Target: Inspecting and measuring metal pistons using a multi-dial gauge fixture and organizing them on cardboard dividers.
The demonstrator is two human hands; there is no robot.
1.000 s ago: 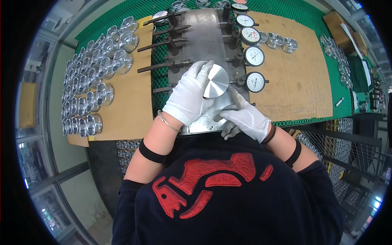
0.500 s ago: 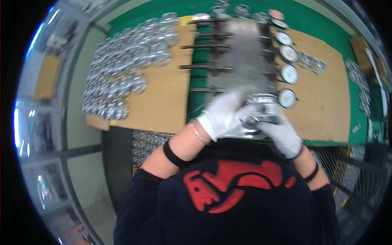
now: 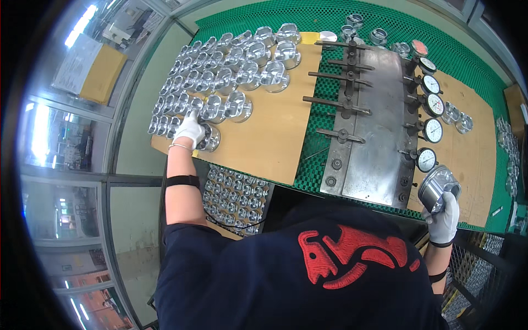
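My right hand (image 3: 446, 220), in a white glove, grips a shiny metal piston (image 3: 436, 188) held tilted above the right board, just below the lowest dial gauge. Far to the left, my left hand (image 3: 190, 130), gloved too, has its fingers around another piston (image 3: 210, 137) at the near end of the rows; part of its grip is hidden. Beside it stand several rows of pistons (image 3: 224, 80) on the brown board (image 3: 269, 137). Between my hands lies a steel gauging fixture (image 3: 377, 126) with nothing on its plate.
Dial gauges (image 3: 433, 130) line the fixture's right side, and metal stop bars (image 3: 336, 104) its left. Two pistons (image 3: 457, 117) stand on the right board (image 3: 467, 165). Several more sit on the green mat (image 3: 379, 36) behind. Below the table edge is a tray of pistons (image 3: 234, 192).
My hands have moved apart from the fixture's near end. The right carried its piston to the right; the left reached out to a piston on the left board. The view has shifted and turned.
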